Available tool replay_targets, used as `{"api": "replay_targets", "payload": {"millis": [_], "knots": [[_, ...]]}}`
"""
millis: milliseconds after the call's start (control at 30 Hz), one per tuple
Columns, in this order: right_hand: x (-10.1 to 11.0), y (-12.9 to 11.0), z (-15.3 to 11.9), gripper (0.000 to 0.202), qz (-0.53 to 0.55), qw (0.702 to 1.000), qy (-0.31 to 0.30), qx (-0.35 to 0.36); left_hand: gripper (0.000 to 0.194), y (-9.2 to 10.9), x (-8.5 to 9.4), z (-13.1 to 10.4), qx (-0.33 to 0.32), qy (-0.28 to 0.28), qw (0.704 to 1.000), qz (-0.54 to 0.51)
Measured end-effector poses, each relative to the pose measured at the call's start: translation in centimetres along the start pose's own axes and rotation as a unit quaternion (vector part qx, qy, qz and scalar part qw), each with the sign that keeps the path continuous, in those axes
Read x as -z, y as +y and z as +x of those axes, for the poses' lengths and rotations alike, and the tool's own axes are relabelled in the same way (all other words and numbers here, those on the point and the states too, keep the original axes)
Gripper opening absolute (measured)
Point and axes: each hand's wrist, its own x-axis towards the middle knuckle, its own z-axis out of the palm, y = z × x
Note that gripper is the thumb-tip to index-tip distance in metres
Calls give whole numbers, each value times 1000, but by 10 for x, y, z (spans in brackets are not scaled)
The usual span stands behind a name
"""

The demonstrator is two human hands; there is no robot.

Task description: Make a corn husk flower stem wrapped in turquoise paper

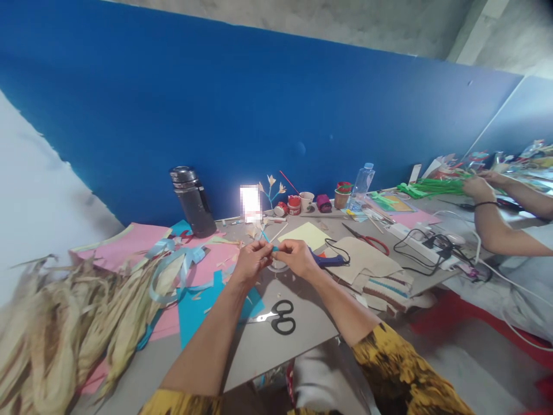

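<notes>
A thin blue stem (264, 234) slants up from between my hands, with a small pale piece near its upper end. My left hand (253, 264) pinches its lower part. My right hand (297, 257) is closed beside it, thumb and finger pressed on a small bit of blue at the same spot; the fingertips hide most of it. Just below the hands lie black-handled scissors (283, 317), on the table by blue paper (196, 314). A blue glue gun (330, 259) rests right of my right hand. Behind stands a husk flower (271, 187) on blue stems.
Dried corn husks (82, 323) cover the left side, near a looped light-blue ribbon (161, 288). A dark thermos (192, 202) stands behind. To the right are red-handled pliers (375, 244), a power strip (421, 245) with cables, and a water bottle (362, 187). Another person's hands (477, 187) hold green strips.
</notes>
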Motion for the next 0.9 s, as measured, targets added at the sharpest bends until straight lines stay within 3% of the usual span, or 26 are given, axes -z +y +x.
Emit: {"api": "replay_targets", "payload": {"millis": [233, 900], "knots": [[2, -2, 0, 21, -11, 999, -38, 17, 35, -1, -3, -1, -33, 32, 999, 21], [2, -5, -1, 23, -10, 1000, -23, 6, 40, -4, -3, 0, -20, 19, 1000, 1]]}}
